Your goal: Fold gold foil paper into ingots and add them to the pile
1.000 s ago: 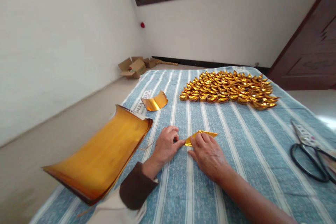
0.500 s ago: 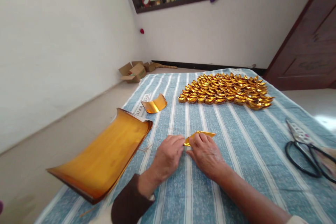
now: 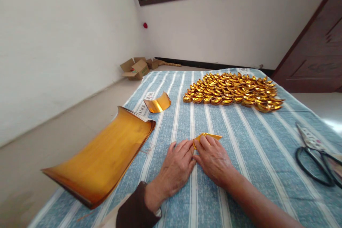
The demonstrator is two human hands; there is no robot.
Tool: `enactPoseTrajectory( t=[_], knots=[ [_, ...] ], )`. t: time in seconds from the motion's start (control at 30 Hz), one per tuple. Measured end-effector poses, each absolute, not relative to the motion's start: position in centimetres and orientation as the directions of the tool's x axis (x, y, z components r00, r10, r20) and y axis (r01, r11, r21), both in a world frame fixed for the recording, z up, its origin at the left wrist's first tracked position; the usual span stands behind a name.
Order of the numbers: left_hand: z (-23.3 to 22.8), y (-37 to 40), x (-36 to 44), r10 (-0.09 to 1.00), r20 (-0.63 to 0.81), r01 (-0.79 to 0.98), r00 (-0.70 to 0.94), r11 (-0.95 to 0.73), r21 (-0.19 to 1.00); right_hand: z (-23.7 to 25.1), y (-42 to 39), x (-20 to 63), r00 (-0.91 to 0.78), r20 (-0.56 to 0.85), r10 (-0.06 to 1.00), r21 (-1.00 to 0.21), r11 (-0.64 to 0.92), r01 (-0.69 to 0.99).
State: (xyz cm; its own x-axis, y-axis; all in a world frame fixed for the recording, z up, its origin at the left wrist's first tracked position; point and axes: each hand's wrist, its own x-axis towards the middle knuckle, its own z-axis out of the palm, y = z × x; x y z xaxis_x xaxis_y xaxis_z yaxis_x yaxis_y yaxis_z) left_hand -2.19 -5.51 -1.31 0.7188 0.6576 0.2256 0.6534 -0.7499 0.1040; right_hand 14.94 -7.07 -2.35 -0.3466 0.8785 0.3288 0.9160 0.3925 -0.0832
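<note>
A folded piece of gold foil paper (image 3: 214, 136) lies on the striped cloth, partly covered by my fingers. My right hand (image 3: 213, 156) is closed on it from above, fingers bent and thumb pointing left. Its pointed right end sticks out beyond my knuckles. My left hand (image 3: 177, 164) grips the left end at the fingertips, palm down, right beside my right thumb. What lies under the fingers is hidden. Beyond my hands, many shiny gold paper ingots (image 3: 229, 91) stand in packed rows.
A stack of large gold sheets (image 3: 104, 153) curls at the left edge of the table, with a smaller curved gold sheet (image 3: 158, 104) behind it. Black-handled scissors (image 3: 311, 149) lie at the right. Cardboard boxes (image 3: 136, 69) sit on the floor beyond the table.
My left hand has shifted right against my right hand, and its fingers have straightened and flattened. The left end of the folded paper is now more covered. The view has tilted slightly.
</note>
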Motion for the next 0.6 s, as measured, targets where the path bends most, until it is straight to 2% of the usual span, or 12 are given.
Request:
enactPoseTrajectory(
  t=[0.23, 0.43, 0.6],
  knots=[
    [-1.4, -5.3, -2.4, 0.65, 0.273, 0.637, 0.709, -0.757, 0.149, -2.8, -7.4, 16.1, -0.398, 0.349, 0.849, -0.137, 0.466, 0.874],
    [-1.2, -5.2, -2.4, 0.659, 0.252, 0.63, 0.709, -0.752, 0.193, -2.1, -7.5, 16.6, -0.42, 0.286, 0.861, -0.234, 0.487, 0.841],
    [-1.3, -5.2, -2.4, 0.67, 0.233, 0.639, 0.705, -0.742, 0.2, -1.6, -7.6, 17.1, -0.456, 0.266, 0.849, -0.262, 0.519, 0.814]
  ],
)
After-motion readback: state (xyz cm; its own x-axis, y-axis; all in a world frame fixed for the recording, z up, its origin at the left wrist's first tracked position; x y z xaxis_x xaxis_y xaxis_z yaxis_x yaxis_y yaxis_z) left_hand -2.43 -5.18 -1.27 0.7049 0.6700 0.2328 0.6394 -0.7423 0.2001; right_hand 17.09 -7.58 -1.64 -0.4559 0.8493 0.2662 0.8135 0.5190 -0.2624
